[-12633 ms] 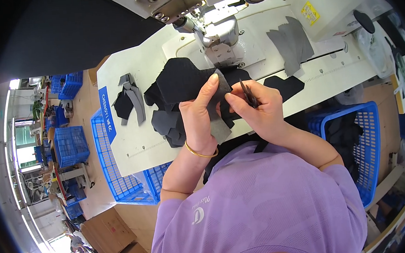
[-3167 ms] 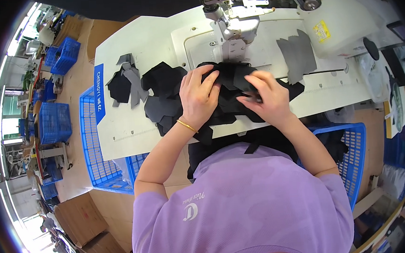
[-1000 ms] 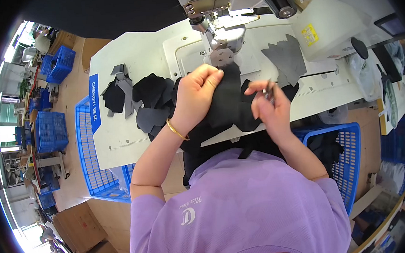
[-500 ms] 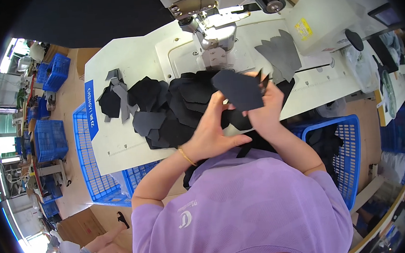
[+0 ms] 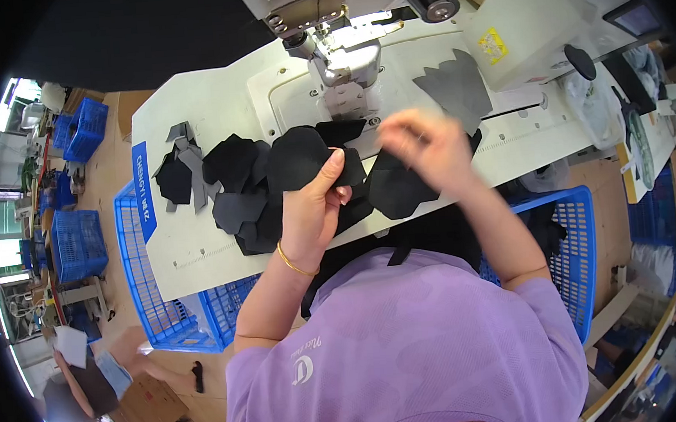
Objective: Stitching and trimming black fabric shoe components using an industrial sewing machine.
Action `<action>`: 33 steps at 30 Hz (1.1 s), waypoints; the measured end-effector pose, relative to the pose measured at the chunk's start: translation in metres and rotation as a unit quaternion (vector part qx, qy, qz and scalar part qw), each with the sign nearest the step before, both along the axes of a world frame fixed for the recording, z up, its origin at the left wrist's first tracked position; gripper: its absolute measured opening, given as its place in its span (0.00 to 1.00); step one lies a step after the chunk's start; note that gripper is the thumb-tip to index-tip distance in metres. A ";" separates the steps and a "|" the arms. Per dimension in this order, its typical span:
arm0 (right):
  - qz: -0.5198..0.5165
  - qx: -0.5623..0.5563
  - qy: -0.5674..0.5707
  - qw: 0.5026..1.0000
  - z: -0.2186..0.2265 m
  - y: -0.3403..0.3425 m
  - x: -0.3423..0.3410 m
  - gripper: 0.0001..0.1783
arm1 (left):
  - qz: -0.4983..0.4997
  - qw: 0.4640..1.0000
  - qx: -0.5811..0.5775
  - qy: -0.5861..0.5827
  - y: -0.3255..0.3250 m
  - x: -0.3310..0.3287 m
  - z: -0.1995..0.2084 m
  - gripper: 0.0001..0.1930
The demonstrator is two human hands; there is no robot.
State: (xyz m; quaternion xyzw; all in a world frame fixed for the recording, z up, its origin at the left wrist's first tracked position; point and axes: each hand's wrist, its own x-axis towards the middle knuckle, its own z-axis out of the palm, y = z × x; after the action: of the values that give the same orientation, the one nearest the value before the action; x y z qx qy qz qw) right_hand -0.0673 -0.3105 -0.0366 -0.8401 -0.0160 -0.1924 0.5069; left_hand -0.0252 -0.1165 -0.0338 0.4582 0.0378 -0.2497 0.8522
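The black cloth piece (image 5: 297, 157) I have in hand is in front of the sewing machine (image 5: 347, 65), on my side of it and a little to its left. The fingers of my left hand (image 5: 311, 213) are closed on its right-hand part, thumb on top; a gold bangle (image 5: 296, 266) circles that wrist. My right hand (image 5: 434, 151) is raised in front of the sewing machine and to its right, fingers curled, too blurred for me to tell whether they grip anything. Just below it, another black piece (image 5: 401, 191) lies near the front edge of the desk (image 5: 189, 272). Left of the sewing machine I have overlapping black and dark grey pieces (image 5: 237, 208), and farther left a small heap of grey and black scraps (image 5: 188, 170). Light grey pieces (image 5: 459, 91) lie just to its right. Beyond the desk, a blue basket (image 5: 141, 283) stands to the sewing machine's left, and a second blue basket (image 5: 584, 252) to its right holds dark cloth. Far off to its left, another person (image 5: 84, 393) has a white sheet (image 5: 71, 346).
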 end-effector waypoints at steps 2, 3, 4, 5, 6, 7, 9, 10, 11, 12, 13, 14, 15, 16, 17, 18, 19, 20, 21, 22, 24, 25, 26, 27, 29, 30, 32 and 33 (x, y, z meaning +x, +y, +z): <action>-0.075 -0.186 -0.021 0.979 -0.007 -0.061 0.026 0.12 | 0.034 0.999 0.012 0.011 0.001 -0.001 0.004 0.04; -0.102 -0.237 0.001 0.966 -0.018 -0.088 0.037 0.14 | 0.009 1.000 0.006 -0.007 0.004 0.001 0.000 0.03; -0.102 -0.238 -0.002 0.966 -0.025 -0.103 0.043 0.14 | -0.015 1.000 0.000 -0.026 0.006 0.004 -0.001 0.03; -0.075 -0.269 0.022 0.960 -0.029 -0.112 0.049 0.14 | -0.012 1.000 0.000 -0.028 0.006 0.005 -0.001 0.03; -0.048 -0.300 0.045 0.952 -0.033 -0.120 0.054 0.14 | -0.015 1.000 0.001 -0.026 0.005 0.006 0.000 0.03; -0.042 -0.299 0.044 0.952 -0.032 -0.123 0.058 0.14 | -0.014 1.000 0.004 -0.022 0.005 0.004 0.000 0.03; -0.006 -0.257 0.099 0.961 -0.029 -0.126 0.064 0.12 | -0.003 0.999 0.022 -0.033 0.002 0.003 0.004 0.03; 0.002 -0.256 0.098 0.962 -0.026 -0.124 0.065 0.12 | 0.004 0.998 0.040 -0.044 0.002 0.003 0.005 0.03; -0.002 -0.261 0.080 0.962 -0.021 -0.123 0.065 0.12 | 0.011 0.998 0.043 -0.043 0.002 0.003 0.005 0.03; -0.008 -0.265 0.063 0.962 -0.020 -0.123 0.065 0.12 | 0.010 0.997 0.039 -0.064 0.001 0.004 0.005 0.04; -0.026 -0.263 0.037 0.964 -0.022 -0.130 0.064 0.12 | 0.004 0.996 0.035 -0.087 -0.001 0.005 0.005 0.04; -0.019 -0.260 0.035 0.965 -0.011 -0.119 0.064 0.12 | 0.011 0.995 0.039 -0.087 0.001 0.005 0.005 0.04; -0.039 -0.200 0.043 0.978 0.006 -0.112 0.056 0.11 | 0.039 0.991 0.085 -0.095 0.003 0.006 0.005 0.05; -0.061 -0.141 0.051 0.987 0.030 -0.101 0.045 0.10 | 0.065 0.984 0.130 -0.103 0.004 0.005 0.005 0.07; -0.055 -0.086 0.070 0.992 0.056 -0.083 0.031 0.09 | 0.069 0.983 0.135 -0.103 0.005 0.004 0.005 0.07; -0.050 -0.031 0.091 0.994 0.079 -0.063 0.016 0.08 | 0.092 0.975 0.150 -0.132 0.006 0.005 0.003 0.08; 0.023 0.082 0.138 0.987 0.094 -0.051 0.000 0.07 | 0.110 0.967 0.163 -0.164 0.006 0.006 0.004 0.08; 0.095 0.194 0.180 0.960 0.101 -0.038 -0.015 0.07 | 0.107 0.967 0.164 -0.166 0.003 0.005 0.005 0.08; 0.122 0.240 0.193 0.944 0.099 -0.013 -0.025 0.07 | 0.116 0.961 0.193 -0.163 0.000 0.004 0.007 0.09; 0.146 0.285 0.204 0.925 0.094 0.012 -0.028 0.07 | 0.123 0.954 0.222 -0.161 -0.005 0.002 0.010 0.09; 0.156 0.326 0.265 0.894 0.078 0.039 -0.019 0.08 | 0.133 0.912 0.250 -0.297 -0.008 -0.001 0.015 0.11; 0.151 0.330 0.262 0.894 0.063 0.045 -0.017 0.08 | 0.100 0.942 0.196 -0.254 -0.010 -0.004 0.020 0.11; 0.115 0.329 0.217 0.912 0.047 0.050 -0.013 0.07 | 0.070 0.965 0.142 -0.208 -0.010 -0.006 0.022 0.12; 0.079 0.328 0.172 0.926 0.038 0.052 -0.010 0.07 | 0.068 0.974 0.108 -0.189 -0.011 -0.007 0.022 0.12; 0.069 0.318 0.161 0.932 0.036 0.053 -0.010 0.07 | 0.055 0.987 0.073 -0.134 -0.008 -0.007 0.019 0.12; 0.060 0.306 0.149 0.939 0.036 0.053 -0.011 0.07 | 0.045 0.995 0.036 -0.080 -0.006 -0.007 0.018 0.12; 0.060 0.291 0.152 0.943 0.038 0.051 -0.009 0.06 | 0.020 0.997 0.026 -0.068 -0.002 -0.009 0.023 0.11; 0.064 0.274 0.157 0.947 0.039 0.049 -0.008 0.06 | 0.000 0.998 0.013 -0.057 0.000 -0.009 0.025 0.10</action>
State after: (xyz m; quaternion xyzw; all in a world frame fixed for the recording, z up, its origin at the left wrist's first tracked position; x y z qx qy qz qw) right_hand -0.0751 -0.2611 0.0020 -0.6860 0.0629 -0.0225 0.7246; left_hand -0.0344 -0.1162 -0.0090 0.4825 -0.0076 -0.2231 0.8469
